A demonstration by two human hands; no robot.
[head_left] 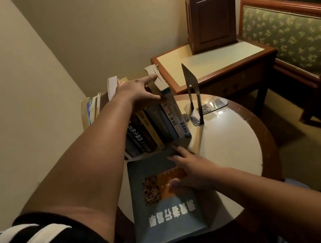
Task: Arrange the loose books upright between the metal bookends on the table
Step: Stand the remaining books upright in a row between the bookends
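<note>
Free desk [223, 142] between books [162, 125] and bookend [192, 85]; left hand [137, 92] splayed atop them, right hand [196, 171], fingers straight, on the grey book [161, 217].

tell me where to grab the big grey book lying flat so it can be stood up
Likely the right long edge of the grey book, coming from the right: it lies flat, cover up, and that thick edge faces bare table, right beside the right hand resting on its cover.
</note>
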